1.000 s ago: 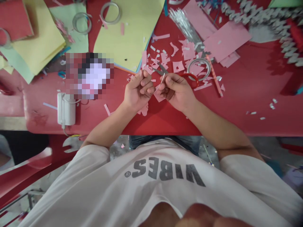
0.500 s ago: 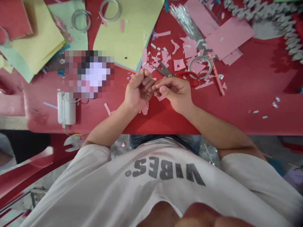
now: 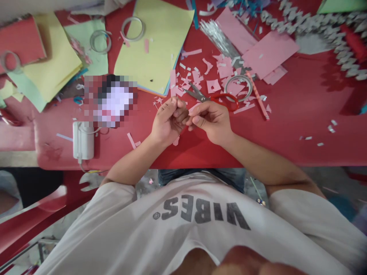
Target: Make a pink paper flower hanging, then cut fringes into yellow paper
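Observation:
My left hand and my right hand meet fingertip to fingertip over the near part of the red table. Both are closed in a pinch on a small thin strip that is too small to name. Pink paper scraps lie scattered just beyond my fingers. Red-handled scissors rest on the table right behind my right hand, with a tape ring beside them.
Yellow paper and green sheets cover the far left, with two tape rings on them. A pink sheet, a pencil and a silvery paper chain lie at the right. A white charger sits near the left edge.
The thin curved strip visible between my fingers a second ago is now hidden inside the pinch. My hands have drawn closer together.

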The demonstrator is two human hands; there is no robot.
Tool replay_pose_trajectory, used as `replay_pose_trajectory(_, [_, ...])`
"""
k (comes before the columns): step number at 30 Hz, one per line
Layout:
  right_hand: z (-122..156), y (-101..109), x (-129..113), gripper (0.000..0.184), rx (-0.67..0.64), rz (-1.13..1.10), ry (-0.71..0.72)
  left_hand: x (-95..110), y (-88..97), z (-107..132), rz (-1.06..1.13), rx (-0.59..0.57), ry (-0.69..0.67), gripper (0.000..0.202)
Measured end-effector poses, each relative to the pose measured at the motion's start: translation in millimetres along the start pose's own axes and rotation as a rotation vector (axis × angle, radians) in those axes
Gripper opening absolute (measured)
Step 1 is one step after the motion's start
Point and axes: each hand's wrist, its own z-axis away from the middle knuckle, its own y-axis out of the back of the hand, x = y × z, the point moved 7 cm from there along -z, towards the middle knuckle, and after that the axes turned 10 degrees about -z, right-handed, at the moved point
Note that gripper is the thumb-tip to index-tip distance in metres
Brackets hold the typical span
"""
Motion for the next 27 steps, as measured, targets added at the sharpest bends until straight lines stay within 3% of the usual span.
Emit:
replay_pose_trajectory(9, [-2.1,0.8,13.3,0.044,-0.066,-0.035,-0.123,-2.0,3.0,0.9,-0.011,0.000,-0.002,0.040])
replay_pose_trajectory(12, [-10.7,8.5,0.3,0.039,-0.012,0.048,-0.095,0.2,6.9,-4.4,-0.001,0.001,-0.019,0.038])
replay_pose_trajectory(15, [-25.1,40.7,-41.0,0.022,0.107,0.317,0.051,-0.3,6.3,-8.6,-0.033,-0.016,-0.013,0.034])
replay_pose_trajectory(17, [-31.6,67.2,-75.2,0.005,0.100,0.555,0.169,-3.0,3.7,-9.4,-0.076,-0.027,-0.007,0.033])
replay_pose_trajectory(21, [-31.8,118.5,-112.7,0.033,0.039,0.939,0.178,-6.6,-1.0,-9.1,-0.158,-0.049,-0.062,0.033])
replay_pose_trajectory(24, [-29.6,134.1,-105.9,0.034,0.016,1.314,-0.041,-5.2,-1.4,-11.5,-0.187,-0.093,-0.143,0.038])
replay_pose_trajectory(27, [-30.1,129.1,-95.4,0.016,0.024,1.653,-0.259,-6.8,-0.8,-16.1,-0.234,-0.159,-0.169,0.040])
